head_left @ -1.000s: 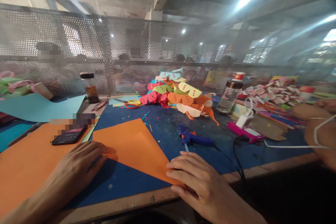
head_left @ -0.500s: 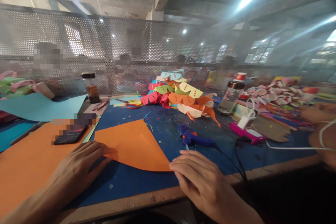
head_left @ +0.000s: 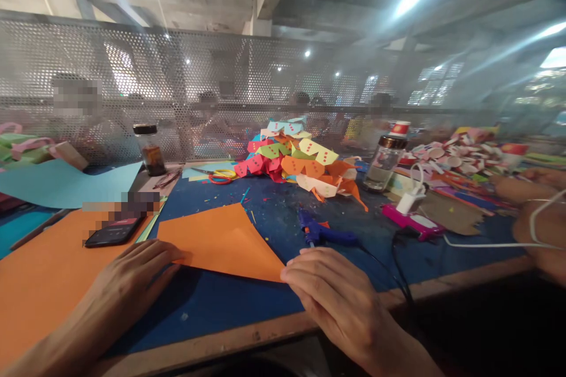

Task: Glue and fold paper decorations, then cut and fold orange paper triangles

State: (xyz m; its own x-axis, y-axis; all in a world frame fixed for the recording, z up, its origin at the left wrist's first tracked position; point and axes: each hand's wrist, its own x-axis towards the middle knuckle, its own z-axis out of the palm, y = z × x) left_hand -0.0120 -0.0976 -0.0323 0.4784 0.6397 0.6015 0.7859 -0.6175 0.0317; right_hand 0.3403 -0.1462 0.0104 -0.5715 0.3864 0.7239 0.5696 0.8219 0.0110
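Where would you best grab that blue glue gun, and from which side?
Probably by the handle, from above, reaching in from the near right. The glue gun appears to lie on its side, its long handle stretching rightward from the body. The right hand is close by, but pinches the orange sheet.

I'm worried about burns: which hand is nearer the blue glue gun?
Right. The right hand is just this side of the glue gun; the left hand is farther off, at the left edge of the orange paper.
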